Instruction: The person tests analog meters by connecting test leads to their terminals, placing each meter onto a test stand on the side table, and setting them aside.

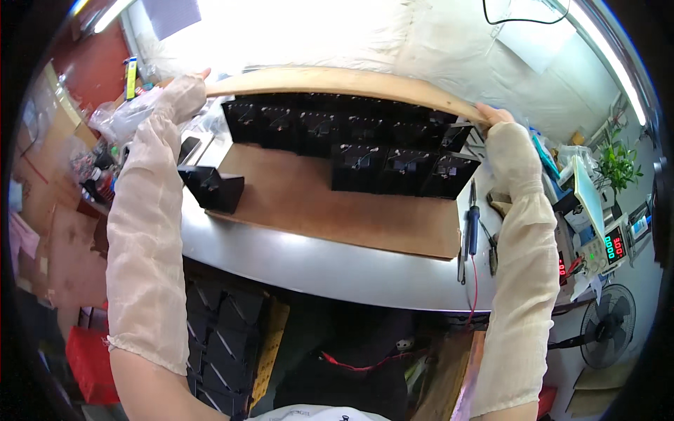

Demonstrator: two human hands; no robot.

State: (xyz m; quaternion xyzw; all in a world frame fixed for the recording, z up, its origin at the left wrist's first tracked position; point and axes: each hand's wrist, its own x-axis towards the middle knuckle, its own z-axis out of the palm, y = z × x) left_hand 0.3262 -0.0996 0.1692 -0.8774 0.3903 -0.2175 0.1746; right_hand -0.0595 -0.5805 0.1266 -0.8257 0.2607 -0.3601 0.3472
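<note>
Well apart, both hands [206, 73] [496, 114] hold the board's [330, 80] ends.

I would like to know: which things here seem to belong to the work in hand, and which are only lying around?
Seem part of the work:
tan board, left hand and right hand at its ends
black units
brown sheet under most of them

Seem only nearby:
fan
green plant
red container
</note>
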